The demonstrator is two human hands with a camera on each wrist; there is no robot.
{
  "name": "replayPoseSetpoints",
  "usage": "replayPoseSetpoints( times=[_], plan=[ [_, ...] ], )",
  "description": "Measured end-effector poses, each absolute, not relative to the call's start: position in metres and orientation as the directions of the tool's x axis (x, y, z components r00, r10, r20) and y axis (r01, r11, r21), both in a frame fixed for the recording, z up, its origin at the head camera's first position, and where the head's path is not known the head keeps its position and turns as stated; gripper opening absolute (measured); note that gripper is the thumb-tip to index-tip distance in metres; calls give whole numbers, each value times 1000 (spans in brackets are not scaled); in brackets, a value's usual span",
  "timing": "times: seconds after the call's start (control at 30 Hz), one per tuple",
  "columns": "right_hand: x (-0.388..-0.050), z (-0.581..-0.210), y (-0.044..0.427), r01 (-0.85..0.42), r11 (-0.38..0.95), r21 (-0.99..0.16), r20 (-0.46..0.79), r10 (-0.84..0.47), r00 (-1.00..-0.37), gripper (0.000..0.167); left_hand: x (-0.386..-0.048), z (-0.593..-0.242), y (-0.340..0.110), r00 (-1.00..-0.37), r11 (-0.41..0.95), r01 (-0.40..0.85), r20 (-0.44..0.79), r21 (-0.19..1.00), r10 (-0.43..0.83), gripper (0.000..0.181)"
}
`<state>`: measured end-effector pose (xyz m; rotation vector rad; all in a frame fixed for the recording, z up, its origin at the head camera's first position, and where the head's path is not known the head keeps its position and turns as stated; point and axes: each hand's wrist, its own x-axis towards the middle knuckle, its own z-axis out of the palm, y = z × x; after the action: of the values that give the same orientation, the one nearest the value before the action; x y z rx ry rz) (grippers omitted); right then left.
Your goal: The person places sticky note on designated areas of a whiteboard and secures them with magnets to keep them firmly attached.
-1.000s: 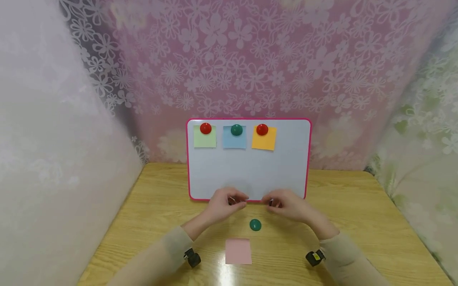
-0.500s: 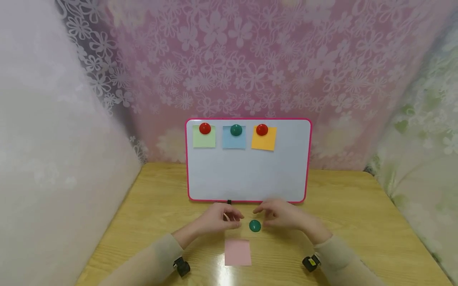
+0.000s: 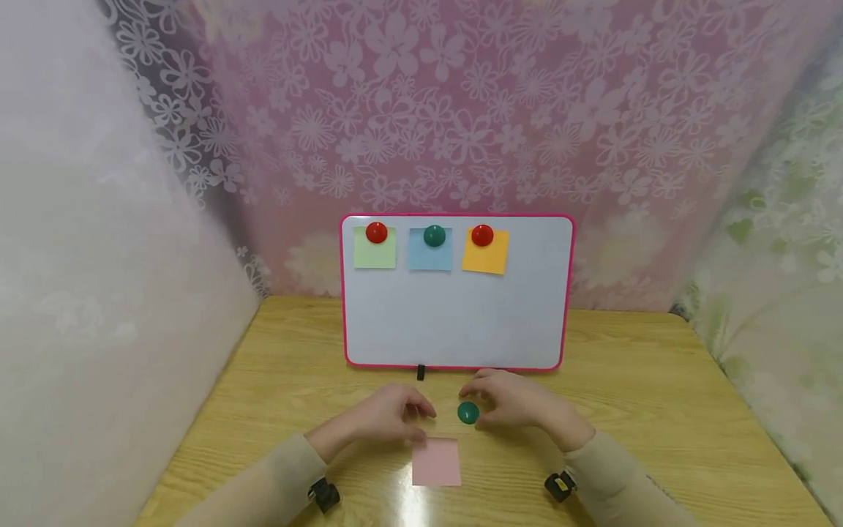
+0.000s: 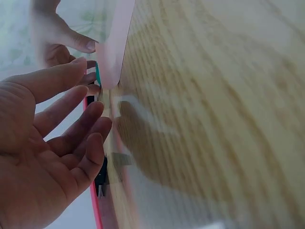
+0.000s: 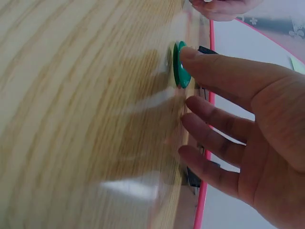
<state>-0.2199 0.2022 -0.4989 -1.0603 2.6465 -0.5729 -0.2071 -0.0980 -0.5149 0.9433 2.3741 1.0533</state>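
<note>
A round green magnet [image 3: 468, 413] lies on the wooden table. My right hand [image 3: 516, 399] is around it, thumb on the near side and fingers beyond; in the right wrist view the thumb tip overlaps the magnet [image 5: 182, 67], and I cannot tell whether it touches. The other right fingers are loosely bent and hold nothing. Nearer the front lies a pink sticky note [image 3: 436, 462]. My left hand [image 3: 378, 419] hovers at its upper left corner, the thumb tip over the note's edge. Its fingers [image 4: 86, 124] are relaxed, with nothing between them.
Behind the hands stands a whiteboard [image 3: 454, 315] with a pink frame. Along its top, a red magnet [image 3: 377, 233] holds a green note, a green magnet [image 3: 435, 236] a blue one, and another red magnet [image 3: 483, 235] an orange one. A small black foot [image 3: 421, 372] juts out below.
Both hands have come back from the board's lower edge toward me. The right has closed in on the green magnet, the left on the pink note. Magnet and note stay on the table.
</note>
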Motion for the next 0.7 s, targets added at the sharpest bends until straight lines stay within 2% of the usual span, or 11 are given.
replayPoseSetpoints(
  times=[0.4,0.7],
  plan=[
    [-204,-491,183,-490,782,-385,-90,-560,-824,42,-202,-512,-94,-714,539,434,-90,722,695,35],
    [-201,-492,185,-536,762,-364,-60,-593,-803,38,-201,-515,-95,-705,540,500,-44,677,708,26]
  ],
)
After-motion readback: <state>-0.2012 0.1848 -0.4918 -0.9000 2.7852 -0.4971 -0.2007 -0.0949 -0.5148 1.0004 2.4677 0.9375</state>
